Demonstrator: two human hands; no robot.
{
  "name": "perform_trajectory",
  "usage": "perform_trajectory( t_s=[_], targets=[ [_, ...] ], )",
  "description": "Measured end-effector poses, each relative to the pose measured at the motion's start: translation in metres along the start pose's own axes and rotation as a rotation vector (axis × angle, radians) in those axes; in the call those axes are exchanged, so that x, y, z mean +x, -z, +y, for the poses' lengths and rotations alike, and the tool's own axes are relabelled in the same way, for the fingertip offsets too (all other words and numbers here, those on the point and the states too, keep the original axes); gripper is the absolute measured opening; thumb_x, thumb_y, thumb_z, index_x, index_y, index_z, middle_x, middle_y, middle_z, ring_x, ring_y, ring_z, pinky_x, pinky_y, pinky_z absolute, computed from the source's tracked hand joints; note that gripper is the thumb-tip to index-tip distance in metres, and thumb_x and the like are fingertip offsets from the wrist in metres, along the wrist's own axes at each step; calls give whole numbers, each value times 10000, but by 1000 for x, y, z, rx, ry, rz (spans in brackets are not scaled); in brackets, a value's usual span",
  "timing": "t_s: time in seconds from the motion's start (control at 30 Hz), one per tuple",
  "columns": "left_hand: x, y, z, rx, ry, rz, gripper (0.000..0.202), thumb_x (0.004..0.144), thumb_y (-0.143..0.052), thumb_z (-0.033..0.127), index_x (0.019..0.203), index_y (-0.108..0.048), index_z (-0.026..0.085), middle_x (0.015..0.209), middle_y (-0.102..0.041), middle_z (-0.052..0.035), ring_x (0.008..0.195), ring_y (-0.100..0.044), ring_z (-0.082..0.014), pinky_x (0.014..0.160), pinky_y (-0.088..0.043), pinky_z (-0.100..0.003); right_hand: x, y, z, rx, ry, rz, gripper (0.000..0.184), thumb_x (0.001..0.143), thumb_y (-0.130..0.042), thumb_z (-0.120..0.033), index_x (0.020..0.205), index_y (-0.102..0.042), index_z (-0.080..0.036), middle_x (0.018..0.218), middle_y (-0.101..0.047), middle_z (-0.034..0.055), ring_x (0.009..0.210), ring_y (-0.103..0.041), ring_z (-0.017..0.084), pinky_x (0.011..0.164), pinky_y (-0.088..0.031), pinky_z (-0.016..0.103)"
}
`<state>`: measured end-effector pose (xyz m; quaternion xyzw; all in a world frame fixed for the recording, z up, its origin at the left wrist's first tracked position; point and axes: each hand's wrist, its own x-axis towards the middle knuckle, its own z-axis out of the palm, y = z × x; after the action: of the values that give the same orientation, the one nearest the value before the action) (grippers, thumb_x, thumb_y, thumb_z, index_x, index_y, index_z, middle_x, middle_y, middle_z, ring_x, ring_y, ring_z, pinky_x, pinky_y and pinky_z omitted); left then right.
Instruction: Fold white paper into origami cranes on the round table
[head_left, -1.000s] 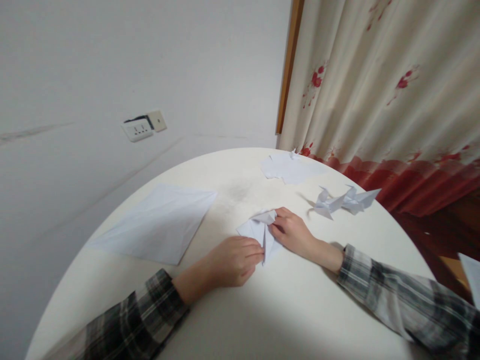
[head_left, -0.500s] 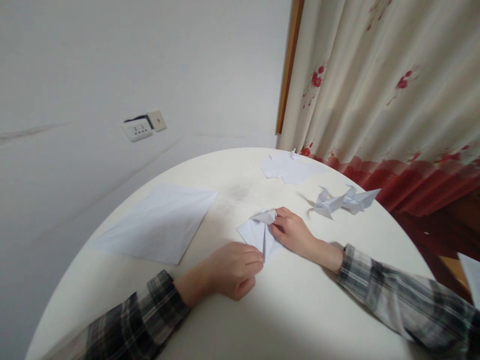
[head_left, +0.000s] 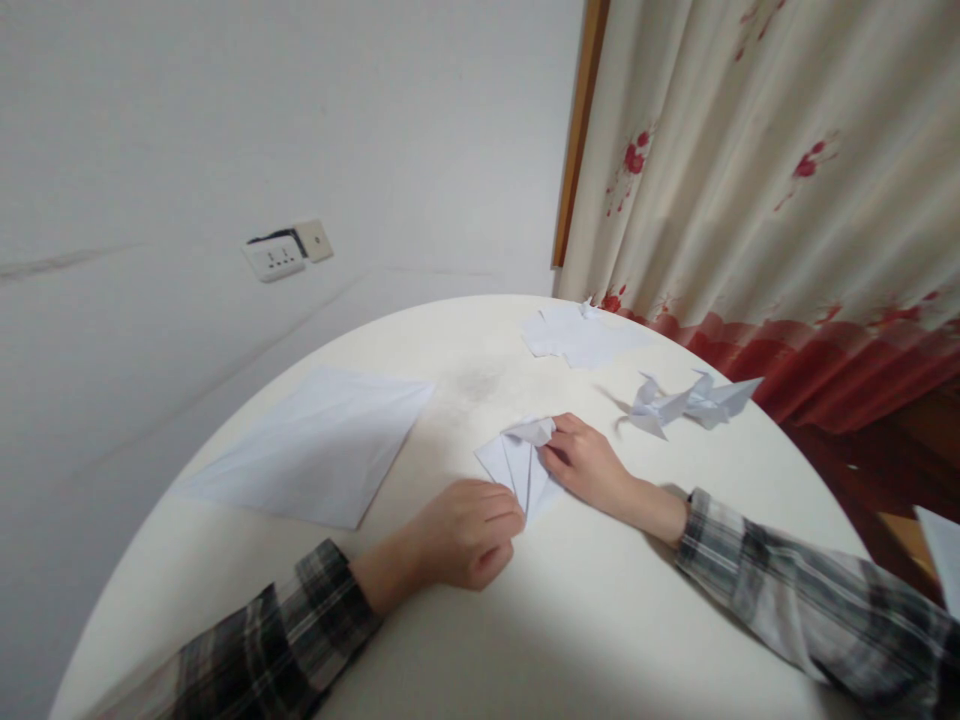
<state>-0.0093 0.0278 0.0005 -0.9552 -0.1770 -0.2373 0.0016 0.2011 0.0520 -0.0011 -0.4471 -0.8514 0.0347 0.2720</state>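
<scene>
Paper piece [head_left: 519,463], part-folded, flat on table [head_left: 600,620]. Pinched at upper flap by right hand [head_left: 589,460], probably for steadiness; gripped near lower tip by left hand [head_left: 466,530], likely for crease control. Flat sheet [head_left: 319,445] off left, paper birds [head_left: 651,408] off right, apparently for elbow room.

From the folded paper [head_left: 514,461], tabletop room [head_left: 570,620] opens toward 6 and 11 o'clock; origami birds [head_left: 681,402] obstruct 2 to 3.
</scene>
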Motion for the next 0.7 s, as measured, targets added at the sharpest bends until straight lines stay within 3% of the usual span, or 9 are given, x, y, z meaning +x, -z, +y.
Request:
perform_trajectory(
  t_s=[0.17, 0.3, 0.43, 0.6, 0.7],
  targets=[
    [9, 1, -3, -91, 241, 75, 211, 752, -375, 75, 837, -544, 169, 762, -613, -34, 726, -568, -140, 688, -458, -248, -2, -2, 1, -33, -28, 11, 210, 844, -470, -168, 927, -663, -171, 827, -579, 75, 830, -511, 188, 730, -433, 313],
    [15, 0, -1, -38, 398, 23, 51, 741, -472, 175, 790, -485, 171, 748, -557, -34, 721, -529, -172, 664, -438, -290, -3, -2, 0, -35, -65, 33, 233, 844, -479, -181, 974, -672, -174, 823, -580, 78, 810, -524, 185, 711, -441, 303],
    [15, -3, -3, 49, 583, -6, 85, 727, -521, 206, 755, -443, 187, 734, -524, -24, 709, -509, -181, 648, -428, -302, -4, -1, -2, -53, -98, 45, 241, 837, -477, -176, 972, -677, -180, 819, -589, 71, 780, -540, 177, 689, -447, 289],
    [12, -7, -8, 77, 639, 85, 154, 731, -534, 181, 874, -475, 188, 820, -542, -33, 791, -521, -193, 727, -440, -327, -5, 0, -2, -43, -124, 80, 267, 839, -454, -184, 1000, -666, -184, 848, -603, 79, 810, -563, 189, 715, -469, 303],
    [9, -9, -12, 84, 664, 156, 195, 743, -527, 169, 929, -473, 196, 775, -528, -11, 746, -523, -174, 691, -444, -304, -6, -2, 0, -3, -119, 136, 282, 841, -443, -188, 1025, -656, -190, 889, -611, 86, 858, -569, 200, 754, -476, 321]
  ],
)
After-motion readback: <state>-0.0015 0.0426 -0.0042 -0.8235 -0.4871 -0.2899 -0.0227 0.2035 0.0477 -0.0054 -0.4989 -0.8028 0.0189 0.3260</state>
